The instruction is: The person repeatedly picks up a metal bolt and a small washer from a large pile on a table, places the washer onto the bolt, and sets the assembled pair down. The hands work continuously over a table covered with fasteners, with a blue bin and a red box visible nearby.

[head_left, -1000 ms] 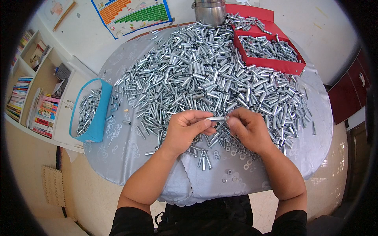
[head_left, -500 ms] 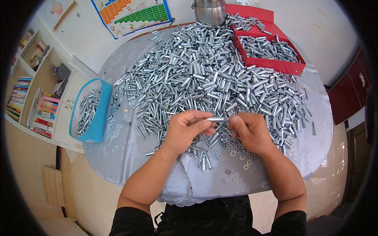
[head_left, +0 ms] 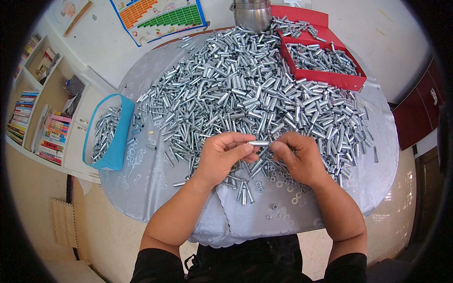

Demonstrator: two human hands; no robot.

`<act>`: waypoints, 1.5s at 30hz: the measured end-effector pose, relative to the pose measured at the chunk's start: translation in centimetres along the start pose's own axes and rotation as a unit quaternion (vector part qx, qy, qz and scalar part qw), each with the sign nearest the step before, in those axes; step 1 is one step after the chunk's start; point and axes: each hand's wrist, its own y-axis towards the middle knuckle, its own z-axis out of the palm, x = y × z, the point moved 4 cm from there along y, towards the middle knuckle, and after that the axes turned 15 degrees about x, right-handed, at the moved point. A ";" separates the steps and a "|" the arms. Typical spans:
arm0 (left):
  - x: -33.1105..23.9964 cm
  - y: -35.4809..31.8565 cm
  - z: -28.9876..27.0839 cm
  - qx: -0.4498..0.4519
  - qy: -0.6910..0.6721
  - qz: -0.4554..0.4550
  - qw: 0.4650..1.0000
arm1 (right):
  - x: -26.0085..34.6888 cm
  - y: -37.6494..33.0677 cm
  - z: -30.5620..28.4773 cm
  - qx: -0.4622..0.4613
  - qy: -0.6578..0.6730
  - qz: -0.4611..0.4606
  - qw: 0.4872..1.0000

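Between the thumb and fingers of my left hand [head_left: 221, 159] lies a shiny metal expansion bolt [head_left: 257, 143], held almost level with its sleeve pointing right. My right hand [head_left: 301, 159] pinches at the bolt's right end, its thumb and forefinger closed there; the small part under those fingertips is hidden. Both hands are just above the near edge of a large pile of similar silver bolts and sleeves [head_left: 236, 89]. Loose washers and nuts [head_left: 294, 200] lie below my right hand. A few bolts [head_left: 244, 192] rest together on the cloth between my forearms.
A blue box [head_left: 113, 158] of bolts stands at the left of the round table with its grey cloth [head_left: 155, 188]. At the back right is an open red box [head_left: 330, 81] filled with bolts, beside a steel pot [head_left: 252, 16]. Bookshelves [head_left: 45, 101] stand far left.
My right hand has shifted slightly left, and its fingers have closed in over the bolt's right end, covering the disc-like part that showed there. My left hand keeps its place.
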 end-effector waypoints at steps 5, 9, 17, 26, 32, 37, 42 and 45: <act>0.0 0.1 0.0 0.002 -0.006 0.000 1.000 | 0.4 -0.1 0.4 -0.030 0.016 -0.072 0.997; 0.0 0.0 -0.1 0.003 -0.006 0.004 1.000 | -0.2 0.0 0.1 0.036 0.009 0.020 0.999; 0.0 0.1 0.1 0.001 -0.012 -0.001 1.000 | -0.1 -0.1 0.5 -0.017 0.087 -0.047 0.995; 0.1 0.1 0.2 0.000 -0.009 -0.011 1.000 | 0.0 0.1 0.8 -0.017 0.231 -0.039 0.972; -1.0 -0.4 -0.4 -0.081 0.036 0.015 0.996 | -0.4 -0.2 -0.8 0.121 0.247 0.063 0.959; -1.0 -0.3 -1.8 -0.176 0.030 0.081 0.981 | 0.3 0.1 -3.4 -0.065 0.377 -0.017 0.924; -0.8 -0.3 -2.5 -0.209 0.042 0.108 0.971 | -0.2 -0.2 -5.7 -0.273 0.420 -0.154 0.851; -1.5 -0.6 -2.1 -0.204 0.092 0.105 0.969 | -1.2 -0.4 -5.6 -0.252 0.350 -0.129 0.893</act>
